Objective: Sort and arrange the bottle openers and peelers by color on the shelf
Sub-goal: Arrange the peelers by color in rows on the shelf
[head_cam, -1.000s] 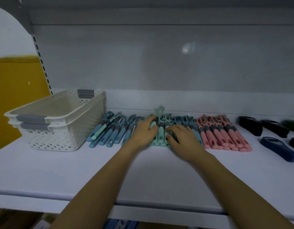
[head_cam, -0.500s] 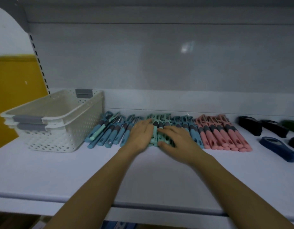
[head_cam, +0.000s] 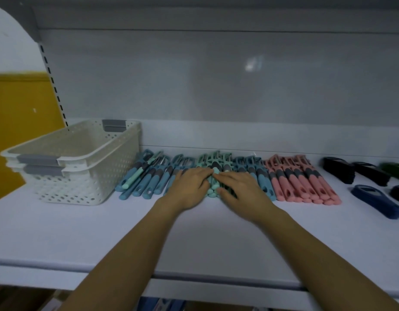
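Observation:
A row of peelers lies along the white shelf (head_cam: 81, 232): blue ones (head_cam: 147, 182) on the left, mint-green ones (head_cam: 213, 167) in the middle, a few more blue ones (head_cam: 260, 173), then pink ones (head_cam: 304, 185). One mint peeler (head_cam: 135, 178) lies on top of the left blue group. My left hand (head_cam: 189, 187) and my right hand (head_cam: 241, 187) rest flat on the mint group from either side, fingers nearly straight, fingertips almost meeting. Dark bottle openers (head_cam: 337, 170) lie at the far right, one dark blue (head_cam: 376, 202).
A stack of two cream perforated baskets (head_cam: 66, 173) with grey handles stands at the left of the shelf. The shelf's back wall runs close behind the peelers. A green opener (head_cam: 394, 171) sits at the right edge. A wide bare strip of shelf lies before the row.
Both hands have closed in on the mint peelers, pressing the group together and flat. A mint peeler that stuck up at the back now lies level with the others.

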Motion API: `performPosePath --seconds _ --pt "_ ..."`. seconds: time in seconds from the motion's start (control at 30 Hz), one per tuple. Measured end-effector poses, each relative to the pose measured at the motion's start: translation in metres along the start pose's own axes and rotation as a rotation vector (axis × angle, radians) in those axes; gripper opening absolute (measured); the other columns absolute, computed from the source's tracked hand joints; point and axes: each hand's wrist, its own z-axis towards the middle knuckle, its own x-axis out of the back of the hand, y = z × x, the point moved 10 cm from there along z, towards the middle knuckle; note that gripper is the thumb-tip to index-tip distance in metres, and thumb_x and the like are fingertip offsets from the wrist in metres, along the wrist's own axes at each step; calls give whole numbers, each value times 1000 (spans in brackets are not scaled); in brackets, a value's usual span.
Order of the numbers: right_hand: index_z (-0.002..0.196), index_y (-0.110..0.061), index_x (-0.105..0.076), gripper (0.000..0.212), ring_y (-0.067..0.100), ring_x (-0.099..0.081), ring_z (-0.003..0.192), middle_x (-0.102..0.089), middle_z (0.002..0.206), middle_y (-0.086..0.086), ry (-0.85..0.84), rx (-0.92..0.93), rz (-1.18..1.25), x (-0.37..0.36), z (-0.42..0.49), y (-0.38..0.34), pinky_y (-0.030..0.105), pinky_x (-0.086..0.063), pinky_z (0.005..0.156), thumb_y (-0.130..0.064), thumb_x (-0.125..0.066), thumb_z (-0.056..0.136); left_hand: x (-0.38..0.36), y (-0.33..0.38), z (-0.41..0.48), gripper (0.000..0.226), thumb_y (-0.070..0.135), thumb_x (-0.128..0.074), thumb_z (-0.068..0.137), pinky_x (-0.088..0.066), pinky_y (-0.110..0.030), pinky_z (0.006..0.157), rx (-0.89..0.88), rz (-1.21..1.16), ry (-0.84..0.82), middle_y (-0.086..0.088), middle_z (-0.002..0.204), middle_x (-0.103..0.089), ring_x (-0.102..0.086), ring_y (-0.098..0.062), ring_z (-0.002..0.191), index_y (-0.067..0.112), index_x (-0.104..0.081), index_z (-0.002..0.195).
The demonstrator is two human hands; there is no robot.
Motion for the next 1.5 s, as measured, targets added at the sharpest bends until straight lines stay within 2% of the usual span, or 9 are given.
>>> performPosePath --seconds 0.17,0.27,0.37,0.67,0.8,0.9,1.03,1.23,1.5 --pt "140 -25 -39 59 17 -35 131 -42 143 -4 16 -10 23 5 -4 -3 40 -18 114 -47 -26 86 57 -42 -18 33 11 -42 90 -36 -37 96 312 293 268 -12 126 -55 -50 -30 114 6 -54 120" --pt "140 -24 -38 48 16 -33 132 -41 143 -3 11 -10 26 7 -5 -2 36 -17 114 -40 -35 96 69 -93 -53 38 10 -42 93 -33 -44 102 715 352 161 -20 134 -42 -38 -35 126 2 -42 131" --pt "140 -23 -38 45 17 -33 132 -41 143 -2 9 -13 25 8 -5 -3 34 -17 114 -35 -40 97 67 -112 -65 41 9 -44 93 -32 -46 104 812 312 124 -23 137 -40 -33 -37 129 2 -40 134" --pt "138 -21 -41 44 17 -36 128 -44 140 -1 11 -33 21 8 -6 -2 32 -17 112 -36 -40 97 71 -102 -50 33 -7 -39 90 -37 -46 94 645 104 344 -31 126 -39 -48 -46 106 -10 -41 123" --pt "137 -22 -43 53 17 -37 128 -45 139 -2 10 -35 19 9 -5 -3 36 -17 114 -45 -30 91 72 -61 -39 37 -6 -38 92 -28 -29 97 406 -159 452 -29 126 -36 -43 -38 111 -8 -42 129" --pt "138 -23 -41 44 16 -35 130 -43 140 -3 5 -36 6 8 -5 -4 36 -16 115 -38 -38 97 50 -33 -23 40 0 -38 95 -24 -22 101 292 -286 313 -21 127 -35 -39 -31 119 -2 -42 134" --pt "139 -24 -38 44 15 -32 131 -41 142 -4 -6 -41 -6 8 -6 -5 35 -15 115 -37 -40 97 7 -16 -10 22 19 -40 98 -35 -33 90 196 -207 73 -19 103 -49 -47 -33 108 5 -57 93" --pt "139 -25 -38 44 14 -32 130 -41 141 -6 11 -39 -11 8 -6 -5 35 -15 114 -37 -40 97 6 -13 -11 34 21 -37 100 -31 -26 96 130 -130 71 -14 120 -47 -45 -26 113 6 -52 126" --pt "139 -23 -40 58 17 -36 128 -44 140 -4 18 -17 -26 6 -5 -5 38 -18 113 -46 -31 86 6 -12 -15 37 27 -32 101 -34 -30 99 108 -90 27 -11 129 -49 -46 -26 120 10 -47 130"
